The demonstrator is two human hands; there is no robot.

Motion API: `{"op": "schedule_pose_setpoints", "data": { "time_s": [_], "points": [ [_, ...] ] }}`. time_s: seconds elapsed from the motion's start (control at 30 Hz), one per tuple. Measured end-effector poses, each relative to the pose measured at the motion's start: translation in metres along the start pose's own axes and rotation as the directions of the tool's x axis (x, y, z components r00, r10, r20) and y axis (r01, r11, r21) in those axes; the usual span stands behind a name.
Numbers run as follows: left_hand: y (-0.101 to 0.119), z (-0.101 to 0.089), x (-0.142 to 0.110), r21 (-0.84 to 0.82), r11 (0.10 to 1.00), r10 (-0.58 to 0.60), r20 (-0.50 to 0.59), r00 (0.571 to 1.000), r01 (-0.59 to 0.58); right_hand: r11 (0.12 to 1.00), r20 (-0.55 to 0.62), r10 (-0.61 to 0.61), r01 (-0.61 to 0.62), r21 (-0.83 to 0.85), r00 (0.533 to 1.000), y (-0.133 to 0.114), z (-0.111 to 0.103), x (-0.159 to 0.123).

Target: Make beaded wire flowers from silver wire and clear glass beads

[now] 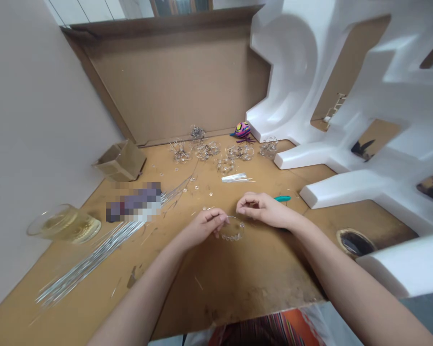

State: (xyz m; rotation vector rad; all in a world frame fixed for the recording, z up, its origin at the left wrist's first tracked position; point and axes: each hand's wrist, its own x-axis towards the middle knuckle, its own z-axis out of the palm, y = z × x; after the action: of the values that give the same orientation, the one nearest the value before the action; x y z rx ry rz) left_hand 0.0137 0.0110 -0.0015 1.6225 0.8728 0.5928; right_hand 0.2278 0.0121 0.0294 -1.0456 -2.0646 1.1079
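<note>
My left hand is closed in a pinch on a small ring of clear beads on wire, just above the brown table. My right hand is curled shut a little to the right of it, fingers pinched together over the wire's other end; what it holds is too thin to make out. A teal-handled tool lies just behind my right hand. Loose clear beads are scattered behind my left hand.
Several finished wire-and-bead flowers lie at the back by a cardboard sheet. A bundle of silver wires and a glass bowl are at left, a small cardboard box behind. White foam shapes stand at right.
</note>
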Motion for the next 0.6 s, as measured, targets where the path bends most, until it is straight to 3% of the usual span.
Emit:
{"op": "schedule_pose_setpoints", "data": {
  "time_s": [0.27,0.4,0.6],
  "points": [
    [0.011,0.008,-0.007,-0.2,0.98,0.03,0.074,0.997,-0.015,0.947,0.189,0.029,-0.087,0.309,0.981,-0.004,-0.004,-0.003],
    [0.014,0.01,-0.009,-0.24,0.97,0.049,0.09,0.995,-0.026,0.918,0.194,-0.002,-0.075,0.389,0.981,0.0,-0.002,-0.002],
    [0.016,0.009,-0.01,-0.185,0.982,0.048,0.062,0.997,-0.036,0.886,0.148,0.051,-0.114,0.45,0.988,0.0,0.002,0.0]
  ]
}}
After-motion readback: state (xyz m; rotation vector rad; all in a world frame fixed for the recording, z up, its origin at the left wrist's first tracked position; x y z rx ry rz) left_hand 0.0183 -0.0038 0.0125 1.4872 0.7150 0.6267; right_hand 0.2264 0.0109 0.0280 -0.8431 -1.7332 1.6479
